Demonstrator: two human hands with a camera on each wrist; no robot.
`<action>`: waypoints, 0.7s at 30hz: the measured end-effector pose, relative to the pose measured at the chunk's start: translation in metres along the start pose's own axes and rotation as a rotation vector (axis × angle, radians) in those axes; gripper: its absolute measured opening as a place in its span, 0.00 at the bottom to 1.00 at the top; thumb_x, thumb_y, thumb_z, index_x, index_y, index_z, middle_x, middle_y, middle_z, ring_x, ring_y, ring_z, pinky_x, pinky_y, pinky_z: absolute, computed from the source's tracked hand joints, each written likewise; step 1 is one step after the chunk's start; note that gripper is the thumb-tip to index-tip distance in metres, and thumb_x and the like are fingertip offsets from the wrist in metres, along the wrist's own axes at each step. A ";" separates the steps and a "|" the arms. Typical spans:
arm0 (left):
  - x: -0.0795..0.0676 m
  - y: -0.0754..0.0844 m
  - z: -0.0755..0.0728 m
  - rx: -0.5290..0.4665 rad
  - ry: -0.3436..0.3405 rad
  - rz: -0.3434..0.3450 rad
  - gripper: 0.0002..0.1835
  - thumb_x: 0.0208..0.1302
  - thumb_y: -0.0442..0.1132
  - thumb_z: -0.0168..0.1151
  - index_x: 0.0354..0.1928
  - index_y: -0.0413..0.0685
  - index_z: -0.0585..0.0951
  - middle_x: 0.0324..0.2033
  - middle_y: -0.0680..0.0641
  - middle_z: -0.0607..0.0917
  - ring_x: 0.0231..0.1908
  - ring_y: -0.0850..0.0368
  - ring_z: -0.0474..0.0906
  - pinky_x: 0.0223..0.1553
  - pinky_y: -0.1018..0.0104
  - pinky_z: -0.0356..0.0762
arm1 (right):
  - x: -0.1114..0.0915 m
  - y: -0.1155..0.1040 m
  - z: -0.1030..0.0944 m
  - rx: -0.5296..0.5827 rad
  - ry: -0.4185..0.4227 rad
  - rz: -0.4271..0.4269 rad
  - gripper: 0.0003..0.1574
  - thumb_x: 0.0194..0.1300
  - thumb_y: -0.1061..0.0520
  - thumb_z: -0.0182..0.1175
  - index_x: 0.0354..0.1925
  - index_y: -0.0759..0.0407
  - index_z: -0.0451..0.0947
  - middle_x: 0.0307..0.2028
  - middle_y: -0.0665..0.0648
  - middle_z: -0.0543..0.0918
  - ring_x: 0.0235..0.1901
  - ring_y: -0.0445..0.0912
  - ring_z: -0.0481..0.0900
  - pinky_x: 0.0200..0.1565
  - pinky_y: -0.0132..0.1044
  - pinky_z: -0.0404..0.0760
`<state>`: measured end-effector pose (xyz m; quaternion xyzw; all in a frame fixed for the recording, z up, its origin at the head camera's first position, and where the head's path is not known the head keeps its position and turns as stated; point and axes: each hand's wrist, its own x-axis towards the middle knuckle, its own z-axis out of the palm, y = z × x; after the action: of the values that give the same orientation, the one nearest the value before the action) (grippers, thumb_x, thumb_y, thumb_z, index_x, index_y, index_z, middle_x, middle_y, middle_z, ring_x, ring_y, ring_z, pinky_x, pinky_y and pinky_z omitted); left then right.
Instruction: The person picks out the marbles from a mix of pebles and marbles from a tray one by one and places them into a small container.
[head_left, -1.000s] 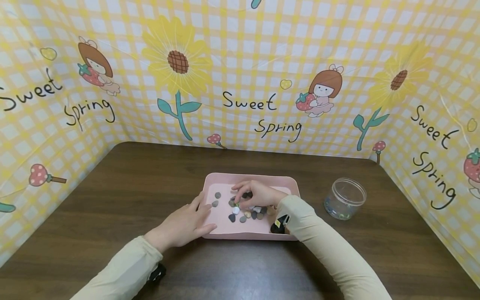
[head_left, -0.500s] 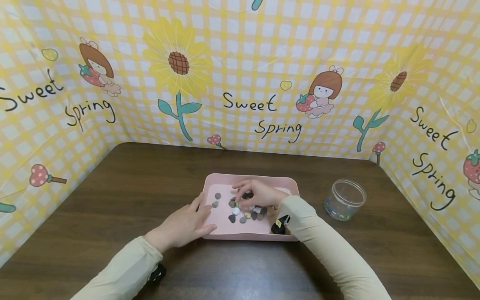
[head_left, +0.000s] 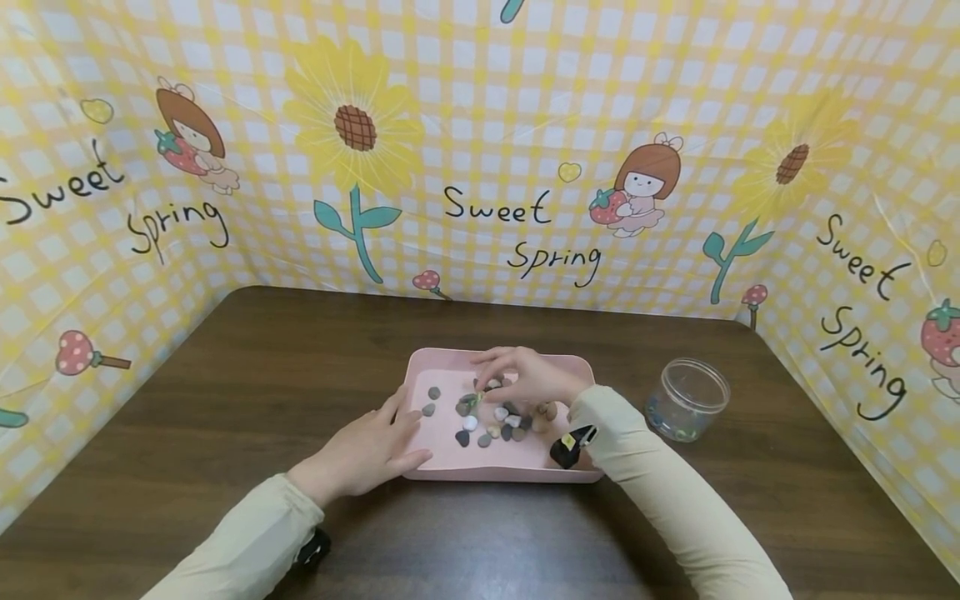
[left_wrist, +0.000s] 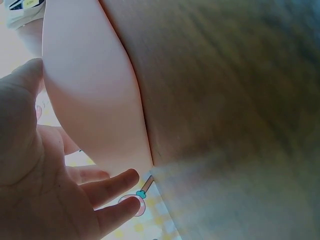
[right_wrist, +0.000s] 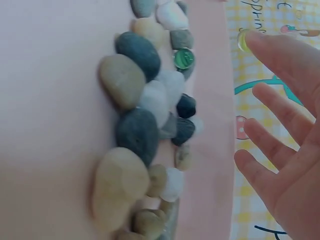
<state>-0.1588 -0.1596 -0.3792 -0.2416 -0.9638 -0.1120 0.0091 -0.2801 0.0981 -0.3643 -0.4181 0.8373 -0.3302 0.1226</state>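
Note:
In the head view, my right hand hovers over the pink tray, pinching a small glass marble. The right wrist view shows this yellowish, see-through marble at a fingertip, apart from the pebbles. Below the hand lie grey, white and tan pebbles; a green glass marble sits among them. My left hand rests at the tray's left end, its fingers spread along the rim. In the left wrist view, those fingers lie against the tray's outer wall.
A clear round jar with several marbles low inside stands right of the tray on the dark wooden table. A checked cloth with printed flowers closes off the back and sides.
My right hand has risen slightly up and to the right off the pebbles, with the marble at its fingertips. The left hand stays in place on the tray.

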 end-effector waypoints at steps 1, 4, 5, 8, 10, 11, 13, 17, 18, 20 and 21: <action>0.000 0.000 0.000 -0.001 -0.001 -0.001 0.33 0.64 0.60 0.50 0.60 0.40 0.72 0.66 0.27 0.59 0.51 0.35 0.77 0.56 0.43 0.71 | -0.001 0.000 -0.001 0.000 0.008 -0.010 0.08 0.58 0.57 0.65 0.38 0.54 0.85 0.63 0.58 0.72 0.65 0.52 0.67 0.64 0.51 0.66; -0.001 0.000 -0.001 -0.003 -0.007 -0.004 0.34 0.64 0.60 0.50 0.60 0.40 0.72 0.66 0.27 0.59 0.52 0.35 0.76 0.55 0.43 0.71 | -0.003 -0.001 -0.005 0.009 0.031 -0.006 0.08 0.57 0.57 0.65 0.38 0.54 0.85 0.62 0.59 0.72 0.65 0.52 0.67 0.64 0.51 0.66; -0.001 0.001 -0.001 -0.004 -0.009 -0.003 0.34 0.64 0.61 0.50 0.60 0.40 0.72 0.66 0.27 0.59 0.52 0.35 0.76 0.55 0.43 0.71 | -0.004 -0.001 -0.007 0.016 0.037 0.000 0.08 0.57 0.57 0.65 0.38 0.54 0.85 0.62 0.59 0.72 0.65 0.52 0.67 0.64 0.52 0.65; -0.001 0.001 -0.001 -0.012 -0.013 -0.009 0.34 0.64 0.61 0.50 0.61 0.40 0.72 0.66 0.27 0.59 0.52 0.34 0.76 0.56 0.43 0.70 | -0.008 -0.003 -0.011 0.032 0.054 0.019 0.10 0.57 0.57 0.65 0.39 0.56 0.85 0.62 0.58 0.72 0.65 0.52 0.66 0.65 0.52 0.63; -0.001 0.001 -0.001 -0.015 -0.016 -0.011 0.34 0.64 0.61 0.50 0.61 0.40 0.72 0.67 0.27 0.58 0.53 0.35 0.76 0.56 0.42 0.70 | -0.010 -0.004 -0.013 0.033 0.066 0.023 0.10 0.57 0.58 0.65 0.40 0.56 0.85 0.62 0.58 0.72 0.65 0.52 0.66 0.65 0.52 0.64; -0.001 0.002 -0.001 -0.016 -0.017 -0.012 0.34 0.64 0.61 0.50 0.61 0.40 0.71 0.67 0.27 0.58 0.53 0.34 0.76 0.56 0.42 0.70 | -0.011 -0.004 -0.015 0.034 0.072 0.027 0.09 0.57 0.58 0.65 0.39 0.56 0.85 0.62 0.58 0.72 0.66 0.52 0.65 0.65 0.52 0.64; -0.001 0.002 -0.002 -0.014 -0.015 -0.013 0.34 0.64 0.61 0.50 0.61 0.40 0.72 0.67 0.27 0.58 0.52 0.34 0.76 0.56 0.43 0.70 | -0.014 -0.004 -0.017 0.033 0.085 0.036 0.08 0.58 0.58 0.65 0.39 0.54 0.85 0.63 0.58 0.72 0.66 0.51 0.65 0.65 0.52 0.64; -0.001 0.002 -0.002 -0.012 -0.010 -0.009 0.34 0.64 0.60 0.50 0.60 0.40 0.72 0.66 0.27 0.59 0.51 0.34 0.76 0.55 0.43 0.71 | -0.020 -0.002 -0.021 0.044 0.113 0.049 0.08 0.58 0.56 0.65 0.39 0.52 0.85 0.63 0.56 0.72 0.66 0.50 0.65 0.64 0.50 0.65; -0.001 0.002 -0.002 -0.012 -0.009 -0.009 0.34 0.64 0.60 0.50 0.60 0.40 0.72 0.66 0.27 0.59 0.51 0.34 0.76 0.55 0.43 0.71 | -0.021 -0.002 -0.022 0.048 0.121 0.050 0.09 0.58 0.56 0.65 0.39 0.52 0.85 0.63 0.56 0.72 0.66 0.50 0.65 0.64 0.50 0.66; -0.001 0.002 -0.002 -0.012 -0.009 -0.008 0.34 0.64 0.60 0.50 0.60 0.40 0.72 0.66 0.27 0.59 0.51 0.34 0.76 0.55 0.43 0.71 | -0.024 -0.001 -0.023 0.068 0.138 0.050 0.10 0.57 0.55 0.66 0.39 0.53 0.85 0.63 0.56 0.72 0.66 0.50 0.65 0.63 0.50 0.67; -0.001 0.002 -0.002 -0.010 -0.008 -0.007 0.34 0.64 0.60 0.50 0.60 0.40 0.72 0.66 0.27 0.59 0.51 0.34 0.76 0.56 0.43 0.71 | -0.025 0.000 -0.024 0.074 0.145 0.051 0.10 0.57 0.55 0.66 0.40 0.54 0.85 0.63 0.56 0.72 0.66 0.50 0.65 0.63 0.50 0.67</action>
<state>-0.1569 -0.1593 -0.3767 -0.2390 -0.9641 -0.1159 0.0038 -0.2760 0.1286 -0.3478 -0.3668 0.8416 -0.3872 0.0852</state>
